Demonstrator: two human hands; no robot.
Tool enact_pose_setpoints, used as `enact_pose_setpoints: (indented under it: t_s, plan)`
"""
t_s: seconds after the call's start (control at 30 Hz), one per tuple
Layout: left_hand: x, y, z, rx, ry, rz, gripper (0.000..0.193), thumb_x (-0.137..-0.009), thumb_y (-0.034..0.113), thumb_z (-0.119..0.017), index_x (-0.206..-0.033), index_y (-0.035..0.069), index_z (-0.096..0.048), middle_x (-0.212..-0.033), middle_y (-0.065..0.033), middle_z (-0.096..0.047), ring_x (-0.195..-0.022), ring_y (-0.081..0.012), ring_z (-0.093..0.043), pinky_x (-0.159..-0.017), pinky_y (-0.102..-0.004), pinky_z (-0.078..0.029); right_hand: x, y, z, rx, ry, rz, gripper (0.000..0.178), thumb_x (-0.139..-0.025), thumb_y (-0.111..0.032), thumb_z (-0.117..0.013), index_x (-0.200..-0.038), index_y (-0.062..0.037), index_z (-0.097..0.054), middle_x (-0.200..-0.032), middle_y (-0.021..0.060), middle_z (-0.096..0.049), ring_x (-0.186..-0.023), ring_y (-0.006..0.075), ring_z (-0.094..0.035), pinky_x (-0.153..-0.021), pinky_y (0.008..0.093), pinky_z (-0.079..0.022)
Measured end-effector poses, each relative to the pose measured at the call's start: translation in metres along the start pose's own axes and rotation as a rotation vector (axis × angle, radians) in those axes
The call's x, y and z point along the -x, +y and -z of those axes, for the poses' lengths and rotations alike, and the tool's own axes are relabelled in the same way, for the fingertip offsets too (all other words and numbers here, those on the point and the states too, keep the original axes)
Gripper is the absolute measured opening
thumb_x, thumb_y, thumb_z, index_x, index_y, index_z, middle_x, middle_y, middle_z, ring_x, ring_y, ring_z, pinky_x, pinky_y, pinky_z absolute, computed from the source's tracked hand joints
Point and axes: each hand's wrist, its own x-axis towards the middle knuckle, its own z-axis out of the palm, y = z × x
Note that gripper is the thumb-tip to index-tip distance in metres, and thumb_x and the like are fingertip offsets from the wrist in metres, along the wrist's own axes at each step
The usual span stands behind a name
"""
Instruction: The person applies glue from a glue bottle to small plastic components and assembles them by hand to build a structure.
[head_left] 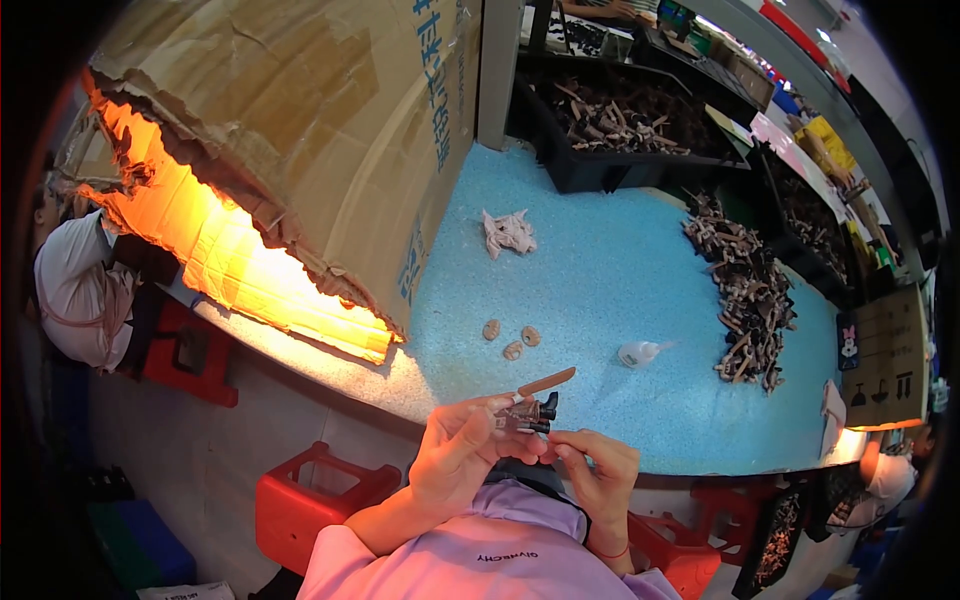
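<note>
A small figurine (pixel 520 418) with black boots lies sideways in my left hand (pixel 455 452), its boots toward the right. The fingers of that hand are closed around its body. Just above it, a flat brown strip with a rounded end (pixel 548 381) sticks out past the left fingers. My right hand (pixel 600 462) is closed in a pinch beside the boots; what sits between its fingertips is too small to make out. On the blue tabletop (pixel 590 280) beyond my hands lie three tan oval pieces (pixel 513 351). A small white bottle with a narrow tip (pixel 637 353) lies to their right.
A crumpled pale cloth (pixel 508 232) lies farther back. Along the right runs a long pile of figurine parts (pixel 745 295), beside black crates (pixel 600 178) of similar parts. A torn cardboard sheet (pixel 330 140) walls the left. Red stools (pixel 300 510) stand below the table; other people sit nearby.
</note>
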Motion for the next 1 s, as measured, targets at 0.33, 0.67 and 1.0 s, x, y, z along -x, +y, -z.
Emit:
enact_pose_setpoints:
  t_s: [0.33,0.67,1.0]
  plan:
    - [0.004,0.0,-0.008,-0.045,0.035,-0.083,0.039,-0.091,0.024,-0.049,-0.113,-0.008,-0.05,-0.101,-0.0232,-0.058,-0.084,-0.0293,-0.062,-0.073,-0.0363,-0.051,0.003,0.002,-0.001,-0.061,0.145,0.053,0.01,-0.071,0.008,-0.062,-0.078,0.0025,-0.064,-0.069,0.0105,-0.063,-0.06,0.0178,-0.06,-0.054,0.0244,-0.045]
    - [0.009,0.003,-0.01,-0.454,-0.035,-0.298,0.043,-0.087,0.024,-0.056,-0.114,-0.009,-0.051,-0.097,-0.0179,-0.061,-0.085,-0.0217,-0.062,-0.077,-0.0323,-0.05,0.005,0.0,-0.005,-0.153,0.155,-0.004,0.003,-0.075,0.005,-0.06,-0.077,0.0036,-0.062,-0.072,0.0106,-0.063,-0.062,0.0169,-0.06,-0.057,0.0245,-0.046]
    - [0.013,0.006,-0.012,-0.514,-0.034,-0.352,0.044,-0.087,0.025,-0.056,-0.114,-0.009,-0.051,-0.095,-0.0169,-0.062,-0.08,-0.0181,-0.062,-0.075,-0.0289,-0.05,0.002,-0.006,-0.005,-0.182,0.131,0.004,0.007,-0.081,0.001,-0.055,-0.084,0.0047,-0.06,-0.078,0.0125,-0.064,-0.065,0.0178,-0.061,-0.059,0.0252,-0.048]
